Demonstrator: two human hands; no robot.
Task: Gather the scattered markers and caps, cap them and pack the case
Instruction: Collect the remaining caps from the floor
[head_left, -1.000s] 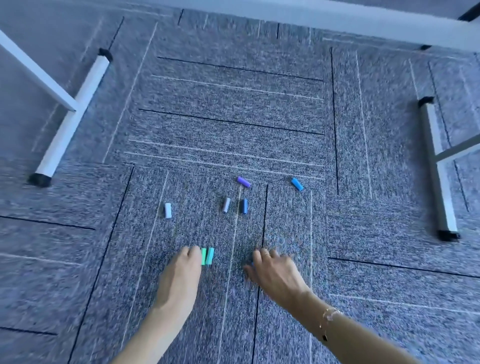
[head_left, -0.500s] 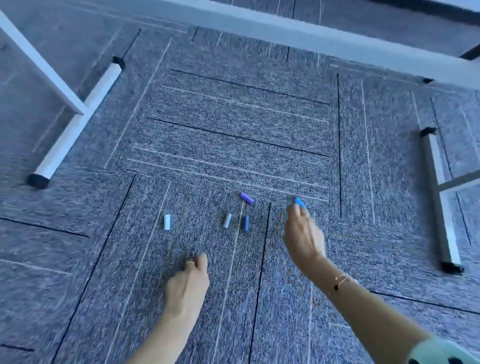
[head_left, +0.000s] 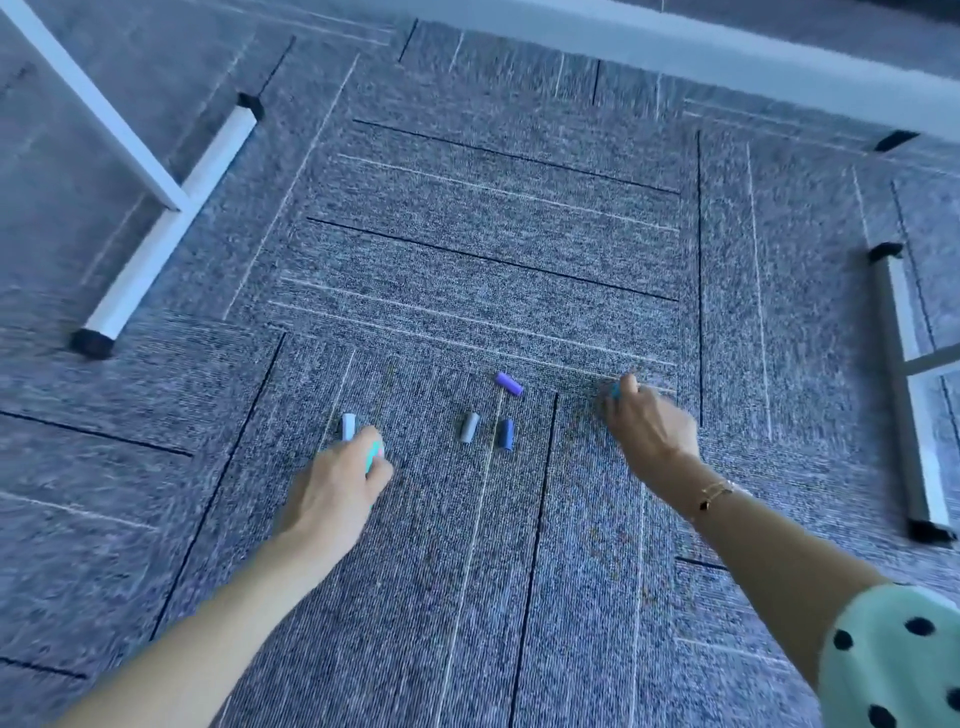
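Marker caps lie scattered on the grey carpet. My left hand (head_left: 340, 483) is curled around teal caps (head_left: 372, 453), its fingers next to a pale blue-white cap (head_left: 348, 425). My right hand (head_left: 649, 423) pinches a bright blue cap (head_left: 615, 391) at its fingertips. Between my hands lie a grey cap (head_left: 469, 427), a dark blue cap (head_left: 506, 433) and, further away, a purple cap (head_left: 509, 384). No markers or case are in view.
A white table foot (head_left: 171, 223) with black end caps lies at the upper left. A grey table foot (head_left: 906, 384) runs along the right edge. A white tabletop edge (head_left: 727, 57) crosses the top.
My left hand, holding the teal caps, has moved forward and left to the pale cap. My right hand has closed its fingers on the bright blue cap.
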